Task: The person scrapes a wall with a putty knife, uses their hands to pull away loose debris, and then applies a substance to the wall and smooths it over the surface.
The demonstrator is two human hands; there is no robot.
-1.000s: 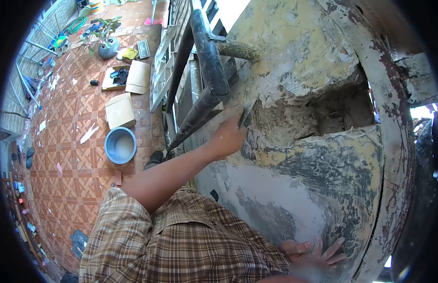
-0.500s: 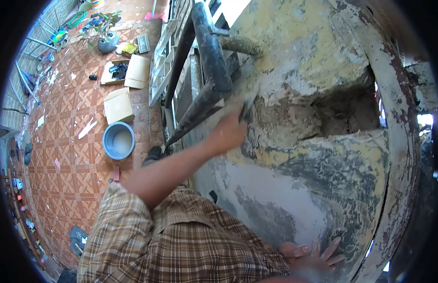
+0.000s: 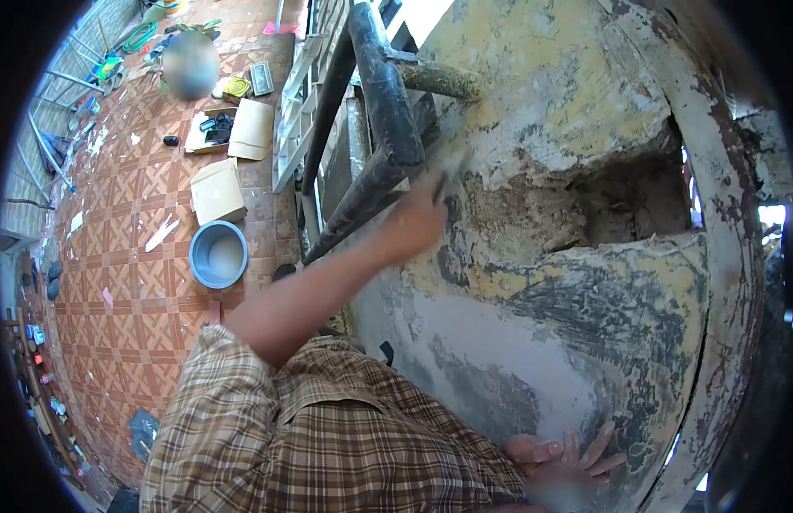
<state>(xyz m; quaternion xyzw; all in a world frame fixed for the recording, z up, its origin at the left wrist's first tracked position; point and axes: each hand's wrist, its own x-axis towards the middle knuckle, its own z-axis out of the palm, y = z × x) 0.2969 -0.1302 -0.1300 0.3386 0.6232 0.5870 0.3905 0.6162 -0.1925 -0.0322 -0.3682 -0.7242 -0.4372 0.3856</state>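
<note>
My left hand (image 3: 415,226) is closed around a small dark tool (image 3: 441,186), blurred by motion, against the wall just left of a rough patch of bare mortar. To the right of that patch is a deep rectangular hole (image 3: 631,201) in the peeling wall (image 3: 576,308). Low on the same wall, at the bottom right, my right hand (image 3: 574,466) rests with its fingers spread and nothing visible in it. Part of that hand is blurred.
A black metal frame (image 3: 384,111) juts out close above my left hand. On the tiled floor at left stand a blue bucket (image 3: 219,256) with pale contents, a cardboard box (image 3: 217,192) and an open box of items (image 3: 213,130). A curved, worn edge (image 3: 728,256) borders the wall at right.
My left hand and the tool have shifted very slightly along the wall, still blurred. The view has moved a little. My right hand stays in place.
</note>
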